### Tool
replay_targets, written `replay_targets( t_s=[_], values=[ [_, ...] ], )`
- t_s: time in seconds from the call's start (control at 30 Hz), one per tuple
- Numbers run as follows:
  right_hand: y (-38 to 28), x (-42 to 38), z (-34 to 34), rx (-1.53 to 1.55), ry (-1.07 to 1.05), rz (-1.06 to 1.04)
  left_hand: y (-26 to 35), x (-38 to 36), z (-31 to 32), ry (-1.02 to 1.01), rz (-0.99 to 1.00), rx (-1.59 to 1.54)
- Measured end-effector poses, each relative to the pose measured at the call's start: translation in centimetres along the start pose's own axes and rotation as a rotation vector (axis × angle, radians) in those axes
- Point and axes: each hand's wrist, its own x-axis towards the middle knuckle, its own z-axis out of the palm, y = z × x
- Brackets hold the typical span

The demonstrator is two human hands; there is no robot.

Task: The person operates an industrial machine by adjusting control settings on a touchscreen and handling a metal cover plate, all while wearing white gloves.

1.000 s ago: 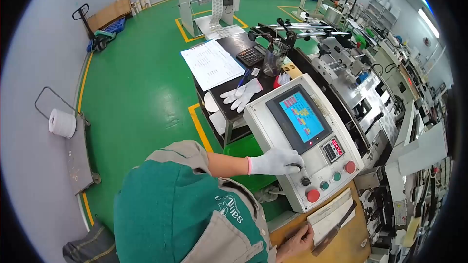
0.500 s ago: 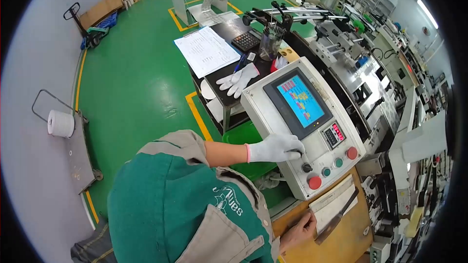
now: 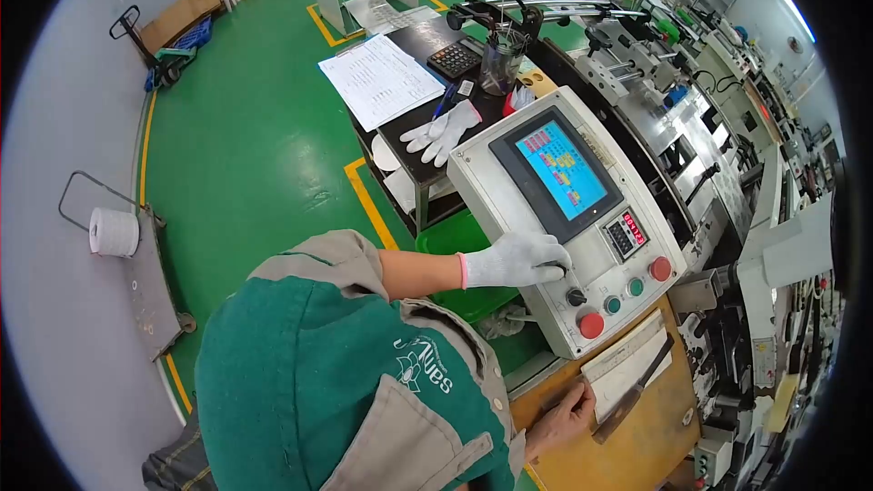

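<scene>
My left hand (image 3: 516, 261), in a white knitted glove, rests on the lower left part of a control panel (image 3: 473, 150). Its fingers are bent together, and they hide whatever lies under them. Close by are a black knob (image 3: 576, 296) and a red push button (image 3: 591, 325). A lit touchscreen (image 3: 562, 173) is set in the panel above. My right hand (image 3: 566, 416) is bare and lies on a wooden board (image 3: 659, 427) with loosely curled fingers; nothing shows in it. Beside it are a flat white block (image 3: 627, 364) and a long-bladed knife (image 3: 634, 395) with a dark handle.
A dark side table (image 3: 423, 41) carries paper sheets (image 3: 382, 82), a calculator (image 3: 455, 58), a jar of tools (image 3: 501, 64) and spare white gloves (image 3: 441, 134). Machine rollers and metal plates (image 3: 641, 114) extend to the right. A trolley (image 3: 155, 291) with a white roll stands left.
The view has shifted slightly, so the panel and board sit a little differently. Both hands keep nearly the same places, the gloved one on the panel and the bare one by the white block.
</scene>
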Motion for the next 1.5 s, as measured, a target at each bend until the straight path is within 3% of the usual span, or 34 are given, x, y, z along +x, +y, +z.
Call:
replay_targets(
  t_s=[0.37,0.43,0.93,1.5],
  values=[
    [0.5,0.1,0.3,0.022,0.04,0.066,0.2,0.1,-0.4,-0.086,-0.064,0.004],
    [-0.1,0.1,0.3,-0.026,0.007,0.095,-0.2,0.2,0.0,-0.026,-0.018,0.003],
    [0.3,0.1,0.2,0.103,0.067,0.033,1.1,0.9,-0.8,-0.142,-0.002,0.048],
    [0.4,0.2,0.2,0.108,0.069,0.011,0.8,0.8,-0.4,-0.078,0.01,0.071]
  ],
)
